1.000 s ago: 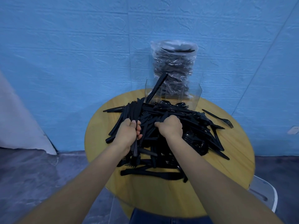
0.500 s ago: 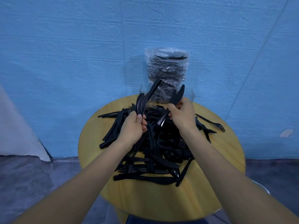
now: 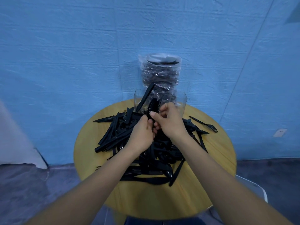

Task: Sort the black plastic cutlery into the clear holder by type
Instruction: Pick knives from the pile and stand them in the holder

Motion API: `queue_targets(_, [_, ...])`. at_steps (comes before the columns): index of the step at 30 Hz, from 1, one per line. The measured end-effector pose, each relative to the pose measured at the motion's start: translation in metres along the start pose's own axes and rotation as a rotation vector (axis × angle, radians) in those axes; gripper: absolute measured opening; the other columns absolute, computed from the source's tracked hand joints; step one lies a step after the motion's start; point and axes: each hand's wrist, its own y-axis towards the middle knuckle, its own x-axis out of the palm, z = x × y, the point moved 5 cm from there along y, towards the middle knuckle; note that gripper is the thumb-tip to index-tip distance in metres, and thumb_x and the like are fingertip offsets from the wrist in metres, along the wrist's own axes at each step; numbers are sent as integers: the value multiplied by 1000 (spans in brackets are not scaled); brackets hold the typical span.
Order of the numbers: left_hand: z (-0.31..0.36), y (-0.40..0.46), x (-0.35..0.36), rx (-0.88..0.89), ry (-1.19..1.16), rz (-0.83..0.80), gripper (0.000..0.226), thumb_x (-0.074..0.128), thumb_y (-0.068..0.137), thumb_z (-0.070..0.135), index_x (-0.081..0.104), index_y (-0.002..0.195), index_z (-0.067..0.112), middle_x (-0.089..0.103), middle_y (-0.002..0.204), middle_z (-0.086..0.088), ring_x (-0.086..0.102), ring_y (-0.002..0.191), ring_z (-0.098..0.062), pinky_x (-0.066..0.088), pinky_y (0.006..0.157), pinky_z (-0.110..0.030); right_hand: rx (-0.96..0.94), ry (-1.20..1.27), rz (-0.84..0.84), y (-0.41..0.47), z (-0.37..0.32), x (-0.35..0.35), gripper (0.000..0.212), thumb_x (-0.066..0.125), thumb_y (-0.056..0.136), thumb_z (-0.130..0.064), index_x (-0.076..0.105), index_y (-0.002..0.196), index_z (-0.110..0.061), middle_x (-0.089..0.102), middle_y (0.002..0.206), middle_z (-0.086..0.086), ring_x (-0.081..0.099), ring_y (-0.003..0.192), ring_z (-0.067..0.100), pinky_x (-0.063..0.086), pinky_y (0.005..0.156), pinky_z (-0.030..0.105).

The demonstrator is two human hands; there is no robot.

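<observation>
A heap of black plastic cutlery covers the middle of a round wooden table. At the table's far side stands the clear holder, with one black knife leaning out of its left part. My left hand grips a bunch of black knives upright just in front of the holder. My right hand meets it from the right, thumb and fingers pinching the same bunch. What else the holder contains is hidden behind my hands.
A clear plastic bag of more black cutlery stands behind the holder against the blue wall. A single fork lies apart at the table's right. A white chair shows at lower right.
Both hands rose out of the heap with knives, then came together in front of the holder. The knife that my right hand lifted has joined the bunch in my left.
</observation>
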Motion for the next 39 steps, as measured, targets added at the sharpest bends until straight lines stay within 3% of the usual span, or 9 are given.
queue_targets(4, [2, -6, -1, -14, -82, -38, 22, 27, 103, 17, 39, 85, 10, 47, 73, -1, 41, 58, -8, 37, 48, -16, 5, 118, 16, -3, 2, -6, 27, 61, 92, -20, 40, 107, -14, 58, 75, 6, 58, 49, 5, 52, 59, 27])
queue_targets(10, [-1, -12, 6, -7, -107, -150, 21, 29, 103, 21, 40, 87, 11, 48, 73, 1, 41, 59, -8, 39, 56, -23, -58, 50, 8, -9, -1, -14, 55, 64, 90, -17, 34, 136, -24, 58, 68, 1, 57, 51, 3, 49, 54, 17])
queue_targets(14, [-4, -15, 9, -24, -98, -205, 20, 31, 102, 18, 39, 85, 15, 48, 76, 1, 43, 61, -7, 42, 58, -22, -33, 72, 25, -9, 1, -17, 49, 70, 85, -13, 45, 127, -11, 56, 74, 2, 56, 50, 4, 48, 53, 17])
queue_targets(19, [-10, -19, 8, -43, -108, -230, 19, 31, 102, 17, 42, 88, 13, 48, 76, 1, 42, 60, -7, 41, 57, -21, -80, 0, 22, -11, -5, -22, 59, 72, 83, -15, 39, 132, -22, 56, 79, -2, 58, 57, 10, 50, 55, 19])
queue_targets(25, [-15, -24, 7, -71, -151, -218, 21, 30, 103, 16, 46, 89, 18, 49, 77, 1, 42, 60, -6, 39, 56, -21, -113, -65, 72, -13, -2, -18, 43, 72, 83, -17, 52, 121, -11, 54, 81, 0, 58, 56, 8, 50, 53, 17])
queue_targets(29, [-18, -25, 7, -70, -115, -202, 22, 31, 103, 16, 46, 87, 18, 49, 78, 2, 42, 61, -7, 39, 57, -22, -95, -99, 92, -17, 2, -18, 48, 71, 84, -26, 49, 124, -13, 58, 98, -1, 58, 62, 6, 53, 64, 23])
queue_targets(32, [-20, -25, 14, -69, -63, -236, 21, 31, 103, 17, 41, 84, 15, 51, 79, 2, 42, 61, -9, 39, 58, -25, -87, -152, 85, -21, 8, -14, 54, 66, 88, -29, 43, 133, -13, 51, 88, -13, 54, 63, -1, 46, 65, 14])
queue_targets(34, [-21, -25, 20, -70, -31, -245, 23, 30, 103, 18, 39, 81, 15, 50, 76, 1, 40, 60, -10, 37, 57, -26, -91, -200, 96, -21, 13, -14, 56, 63, 89, -30, 41, 137, -12, 48, 83, -14, 51, 68, 0, 42, 70, 18])
queue_targets(39, [-19, -20, 33, -22, 16, -219, 26, 29, 103, 15, 41, 79, 14, 42, 72, 1, 36, 61, -9, 32, 54, -20, -53, -195, 94, -22, 23, -28, 59, 57, 92, -36, 33, 143, -16, 56, 82, -6, 56, 61, 0, 42, 59, 12])
